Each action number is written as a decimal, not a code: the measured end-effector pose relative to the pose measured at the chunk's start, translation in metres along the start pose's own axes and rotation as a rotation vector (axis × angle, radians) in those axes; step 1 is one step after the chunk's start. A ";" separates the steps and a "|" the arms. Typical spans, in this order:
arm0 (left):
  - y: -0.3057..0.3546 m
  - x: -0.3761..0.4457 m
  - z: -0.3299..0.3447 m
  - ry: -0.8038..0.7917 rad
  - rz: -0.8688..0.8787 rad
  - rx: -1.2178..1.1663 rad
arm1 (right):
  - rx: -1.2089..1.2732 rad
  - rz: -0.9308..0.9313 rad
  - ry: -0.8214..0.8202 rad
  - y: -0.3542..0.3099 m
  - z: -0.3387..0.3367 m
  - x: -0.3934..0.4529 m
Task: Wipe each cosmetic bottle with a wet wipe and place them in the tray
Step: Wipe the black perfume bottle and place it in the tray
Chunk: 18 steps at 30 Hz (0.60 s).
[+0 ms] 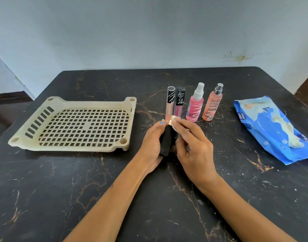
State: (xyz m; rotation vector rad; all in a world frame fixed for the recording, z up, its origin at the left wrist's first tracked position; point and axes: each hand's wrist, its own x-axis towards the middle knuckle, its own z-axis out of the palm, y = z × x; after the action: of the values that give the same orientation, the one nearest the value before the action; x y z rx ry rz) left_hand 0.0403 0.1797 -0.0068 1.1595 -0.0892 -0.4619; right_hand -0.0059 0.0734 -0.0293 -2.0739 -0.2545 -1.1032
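Nearest, over the dark marbled table (80, 180), the left hand (152, 144) grips a black bottle (166, 142) by its body, tilted with its pale top pointing away. The right hand (193, 145) pinches a small white wipe (175, 121) against that top, fingers curled around it.

Just beyond stand four more: two slim lip-gloss tubes (174, 103) side by side with black caps, then a pink spray bottle (195, 105) and an orange-pink spray bottle (213, 103), all upright and streaked with white marks. Left of them lies the cream slotted tray (45, 105), with nothing in it. To the right lies the blue pack of wipes (272, 130).

By my reading the job has barely begun: the first bottle is being wiped, none is in the tray, and four wait.

The fingers hide much of the black bottle, so I cannot tell its shape or whether it is clean. The pack runs off the right edge of the picture.
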 end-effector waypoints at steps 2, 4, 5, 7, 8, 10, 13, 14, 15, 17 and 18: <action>0.000 -0.001 0.002 0.000 0.000 0.004 | 0.007 0.034 -0.002 0.000 0.000 0.000; -0.001 0.000 0.001 0.031 -0.004 -0.037 | 0.003 0.006 0.001 0.000 -0.001 0.000; 0.000 0.001 0.001 0.055 -0.019 -0.073 | 0.002 -0.030 -0.004 -0.001 -0.001 0.000; 0.002 0.002 0.000 0.086 -0.087 -0.132 | 0.014 -0.138 -0.043 -0.004 -0.001 -0.003; 0.003 0.003 0.000 0.090 -0.122 -0.146 | 0.018 -0.199 -0.069 -0.007 0.000 -0.004; 0.004 0.002 -0.001 0.097 -0.150 -0.146 | 0.027 -0.292 -0.121 -0.010 0.000 -0.007; 0.006 -0.001 -0.003 0.016 -0.153 -0.113 | 0.043 -0.309 -0.130 -0.009 0.000 -0.007; 0.006 -0.001 -0.003 -0.010 -0.156 -0.107 | 0.038 -0.273 -0.108 -0.008 0.001 -0.007; 0.006 -0.003 -0.002 -0.022 -0.154 -0.108 | 0.030 -0.217 -0.084 -0.007 0.002 -0.006; 0.006 -0.003 -0.001 0.003 -0.111 -0.118 | 0.024 -0.091 -0.051 -0.004 0.003 -0.003; 0.005 -0.002 -0.002 0.006 -0.093 -0.117 | 0.029 -0.051 -0.045 -0.004 0.004 -0.003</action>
State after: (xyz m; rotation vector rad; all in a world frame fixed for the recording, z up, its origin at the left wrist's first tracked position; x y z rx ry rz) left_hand 0.0404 0.1834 -0.0027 1.0527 -0.0028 -0.5390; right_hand -0.0070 0.0789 -0.0308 -2.0788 -0.3454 -1.0778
